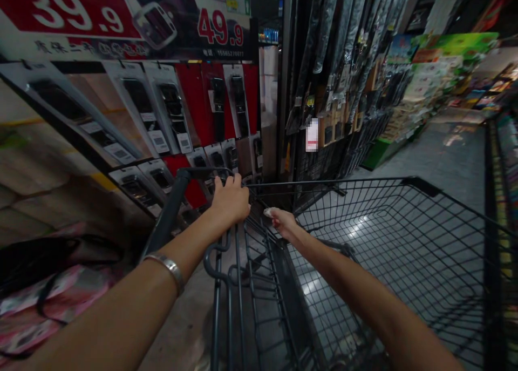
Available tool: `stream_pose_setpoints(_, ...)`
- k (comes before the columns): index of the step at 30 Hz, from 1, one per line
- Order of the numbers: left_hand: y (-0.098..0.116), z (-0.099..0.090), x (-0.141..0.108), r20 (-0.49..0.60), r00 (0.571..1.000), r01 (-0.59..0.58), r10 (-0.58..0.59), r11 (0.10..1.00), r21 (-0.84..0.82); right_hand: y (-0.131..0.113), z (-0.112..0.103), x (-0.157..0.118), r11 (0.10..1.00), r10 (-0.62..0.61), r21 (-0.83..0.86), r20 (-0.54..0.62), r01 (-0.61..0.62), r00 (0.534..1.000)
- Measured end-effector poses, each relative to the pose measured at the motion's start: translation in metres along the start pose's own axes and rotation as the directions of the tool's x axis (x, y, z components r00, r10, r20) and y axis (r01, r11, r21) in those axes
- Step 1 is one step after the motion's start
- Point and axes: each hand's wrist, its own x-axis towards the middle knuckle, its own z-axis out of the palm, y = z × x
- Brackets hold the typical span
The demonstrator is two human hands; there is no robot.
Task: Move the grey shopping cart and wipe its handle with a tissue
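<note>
My left hand (pixel 231 199), with a silver bracelet (pixel 165 267) on its wrist, is curled over the upper frame of a dark metal shopping cart (pixel 364 183). To its right, my right hand (pixel 284 223) hangs over the cart, its fingers closed in a pinch. A small whitish thing (pixel 268 212) sticks out from its fingertips, too small to make out. The cart's handle bar (pixel 167 211) runs left of my left hand. Bare wire mesh and the floor beneath show through the basket.
Packaged watches (pixel 168 100) hang on a rack ahead, under a price sign (pixel 220 28). Long plastic-wrapped goods (pixel 343 41) hang beyond it. Green-edged display boxes (pixel 429 79) stand at the right. A pink package (pixel 52 306) lies at lower left. The aisle floor (pixel 461 130) stretches to the right.
</note>
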Motion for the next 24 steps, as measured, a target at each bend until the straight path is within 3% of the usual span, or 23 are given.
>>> stream_pose_setpoints(2,0.000,-0.001,0.000,0.004,1.000,-0.003,0.003,1.000,-0.010,-0.015,0.006,-0.004,0.999,-0.037,-0.025,0.064,0.039,0.997)
stream_pose_setpoints(4,0.000,-0.002,-0.001,0.005,1.000,-0.003,0.003,1.000,-0.018,-0.025,0.009,-0.010,0.975,-0.182,-0.102,0.133,0.196,0.974)
stream_pose_setpoints(6,0.000,-0.002,-0.001,0.003,1.000,0.000,0.000,1.000,-0.019,-0.027,0.008,-0.015,0.892,-0.347,-0.223,0.218,0.393,0.912)
stream_pose_setpoints(8,0.000,-0.002,-0.001,-0.001,1.000,0.005,-0.005,1.000,-0.018,-0.019,0.003,-0.019,0.804,-0.416,-0.334,0.277,0.492,0.866)
stream_pose_setpoints(10,0.000,-0.002,-0.001,-0.002,1.000,0.006,-0.006,1.000,-0.015,-0.005,-0.005,-0.020,0.777,-0.403,-0.396,0.284,0.489,0.870)
stream_pose_setpoints(17,0.000,0.001,0.000,0.002,1.000,-0.002,0.002,1.000,-0.006,0.045,-0.026,-0.008,0.812,-0.252,-0.479,0.228,0.334,0.940)
stream_pose_setpoints(24,-0.001,0.001,0.003,0.035,0.999,0.002,-0.003,1.000,0.026,0.070,-0.040,-0.001,0.733,-0.257,-0.582,0.243,0.352,0.935)
